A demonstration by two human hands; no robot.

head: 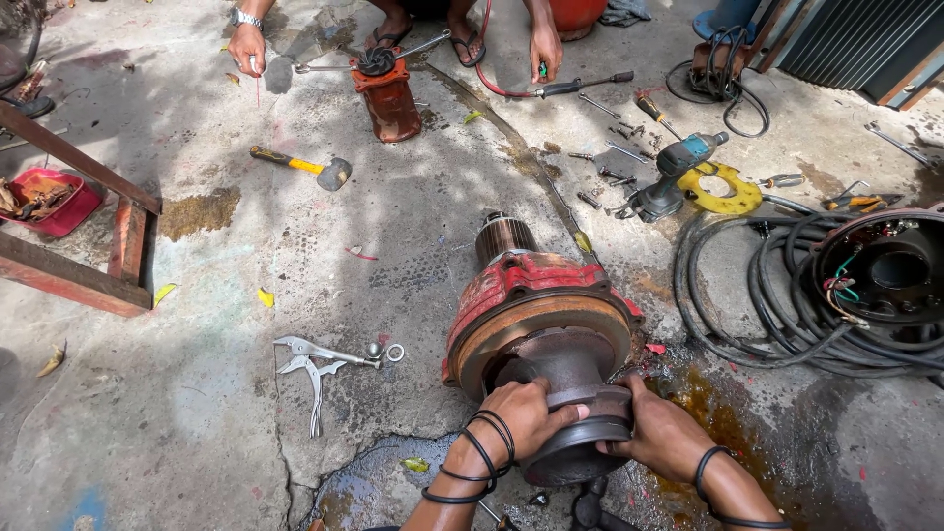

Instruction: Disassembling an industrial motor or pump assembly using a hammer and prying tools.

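Observation:
A red, rusty motor assembly (521, 285) lies on the concrete floor, its copper-wound rotor end pointing away from me. Against its round flange sits a dark grey metal hub (575, 369). My left hand (521, 415) grips the hub's left side and my right hand (661, 433) grips its right side. Black bands circle both wrists. A silver locking plier (313, 362) with a ring and nut lies to the left of my hands.
Across from me another person squats, hands (246, 47) (545, 49) by a red pump part (385, 90). A hammer (305, 167), cordless drill (674, 172), yellow gasket (726, 192), loose bolts, black hoses (757, 315), a motor housing (890, 270) and a red steel frame (88, 226) surround us.

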